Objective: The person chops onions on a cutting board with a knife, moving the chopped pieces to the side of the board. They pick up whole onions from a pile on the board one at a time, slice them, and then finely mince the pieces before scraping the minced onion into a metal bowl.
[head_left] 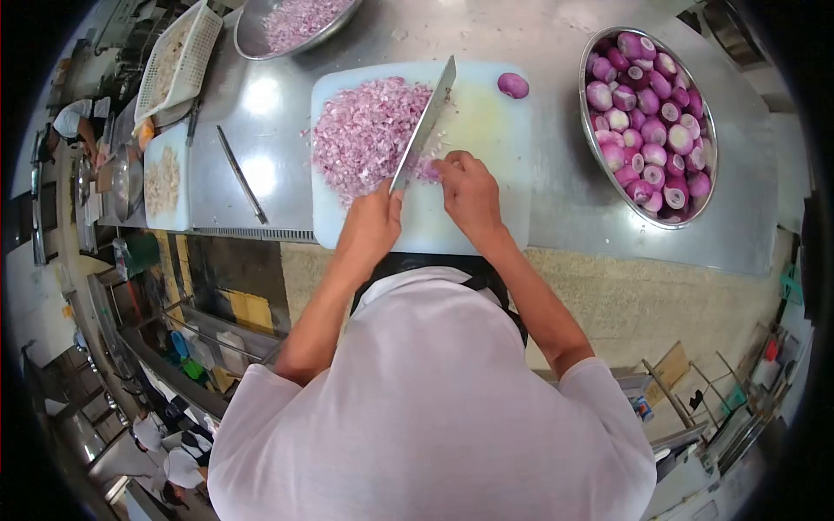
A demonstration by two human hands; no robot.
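My left hand (372, 226) is closed round the handle of a large kitchen knife (426, 123), its blade slanting up and to the right over the white cutting board (486, 208). Against the blade's right side, the bent fingers of my right hand (469, 193) press on a small piece of purple onion (426, 170), partly hidden by the fingertips. Left of the blade lies a wide heap of chopped onion (360, 139). One whole peeled onion (513, 85) rests at the board's upper right corner.
An oval steel bowl (585, 117) of peeled onions stands at right. Another bowl (300, 52) holds chopped onion at the back. A sharpening-rod-like tool (241, 174) lies left of the board. Further left are a white basket (198, 65), a second board (181, 204) and a co-worker (76, 119).
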